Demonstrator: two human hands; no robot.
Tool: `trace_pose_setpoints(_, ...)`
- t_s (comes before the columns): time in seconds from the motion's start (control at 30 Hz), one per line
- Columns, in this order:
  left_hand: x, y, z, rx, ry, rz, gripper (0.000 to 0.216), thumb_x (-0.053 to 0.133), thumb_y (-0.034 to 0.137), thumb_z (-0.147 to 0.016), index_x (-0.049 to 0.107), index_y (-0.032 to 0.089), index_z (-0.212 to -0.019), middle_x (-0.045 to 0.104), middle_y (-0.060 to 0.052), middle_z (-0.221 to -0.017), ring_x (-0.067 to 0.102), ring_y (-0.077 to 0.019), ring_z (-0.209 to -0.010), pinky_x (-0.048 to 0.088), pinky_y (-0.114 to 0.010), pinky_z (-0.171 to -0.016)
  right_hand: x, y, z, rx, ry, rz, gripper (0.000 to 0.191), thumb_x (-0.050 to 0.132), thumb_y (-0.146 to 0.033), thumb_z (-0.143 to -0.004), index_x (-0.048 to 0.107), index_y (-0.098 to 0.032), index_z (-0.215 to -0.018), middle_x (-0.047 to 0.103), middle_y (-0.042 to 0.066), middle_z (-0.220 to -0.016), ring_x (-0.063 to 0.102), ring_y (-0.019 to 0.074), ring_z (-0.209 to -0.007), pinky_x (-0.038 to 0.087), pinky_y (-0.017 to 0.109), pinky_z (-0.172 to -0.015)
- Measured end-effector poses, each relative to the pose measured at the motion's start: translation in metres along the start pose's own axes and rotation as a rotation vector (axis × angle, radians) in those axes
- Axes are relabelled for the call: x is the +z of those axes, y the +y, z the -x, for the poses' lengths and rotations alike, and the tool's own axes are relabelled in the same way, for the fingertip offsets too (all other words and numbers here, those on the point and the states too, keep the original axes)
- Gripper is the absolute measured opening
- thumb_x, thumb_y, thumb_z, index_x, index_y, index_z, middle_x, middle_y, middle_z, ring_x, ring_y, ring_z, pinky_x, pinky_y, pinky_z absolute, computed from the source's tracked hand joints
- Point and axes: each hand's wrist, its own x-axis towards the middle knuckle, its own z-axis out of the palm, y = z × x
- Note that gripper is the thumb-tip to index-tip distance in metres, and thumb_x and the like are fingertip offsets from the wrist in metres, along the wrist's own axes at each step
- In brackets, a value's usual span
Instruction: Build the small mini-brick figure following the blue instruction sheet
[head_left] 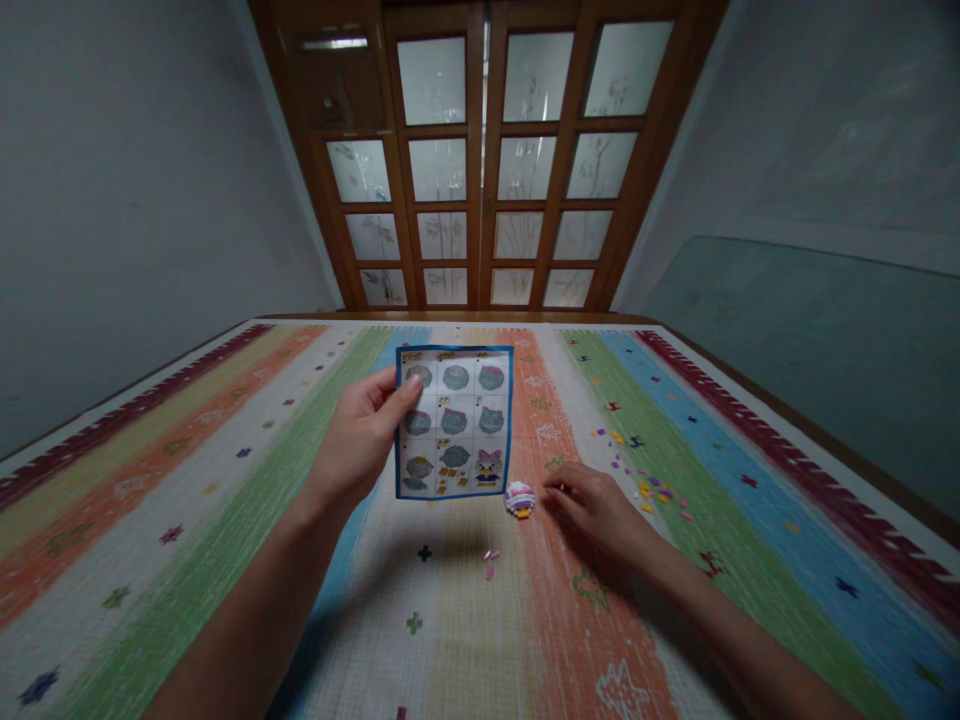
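Note:
My left hand [371, 415] holds up an instruction sheet [455, 440] with a blue border, pinching its left edge with the thumb in front. Printed on the sheet are panels of a rounded brick model at several stages, the last showing a character's head with a pink bow. Just right of the sheet's lower corner, a small rounded brick model [520, 499] in white, purple, pink and orange sits on the cloth. My right hand [589, 505] rests beside the model, apart from it, its fingers loosely bent with nothing visible in them.
Several loose yellow, purple and pink bricks [654, 488] lie scattered right of my right hand. A few pink bricks [490, 562] are nearer to me. A striped cloth [465, 640] covers the table. Beyond stand wooden glass-paned doors [482, 160]; walls flank both sides.

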Motion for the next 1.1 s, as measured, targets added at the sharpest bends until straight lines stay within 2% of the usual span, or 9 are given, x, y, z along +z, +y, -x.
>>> trace_pose_setpoints(0.77,0.0008,0.0014,0.0005,-0.019,0.004,0.006,0.022,0.069,0.035,-0.072,0.067,0.014,-0.08,0.066,0.0,-0.062,0.058,-0.0117,-0.053,0.045,-0.02,-0.051,0.0046,-0.0029,0.0014,0.018,-0.02,-0.006,0.017,0.048,-0.019,-0.086,0.063,-0.016,-0.08,0.065,0.007,-0.08,0.059,0.0168,-0.076,0.044,0.028,-0.069)
trace_pose_setpoints(1.1,0.0001,0.0013,0.0005,-0.018,0.005,-0.029,0.025,0.067,0.037,-0.073,0.067,0.014,-0.082,0.068,-0.002,-0.066,0.061,-0.0148,-0.056,0.046,-0.023,-0.052,0.0027,-0.0051,0.0013,0.011,-0.027,-0.034,0.019,0.047,-0.021,-0.088,0.064,-0.017,-0.081,0.066,0.008,-0.083,0.059,0.0182,-0.079,0.045,0.03,-0.071)
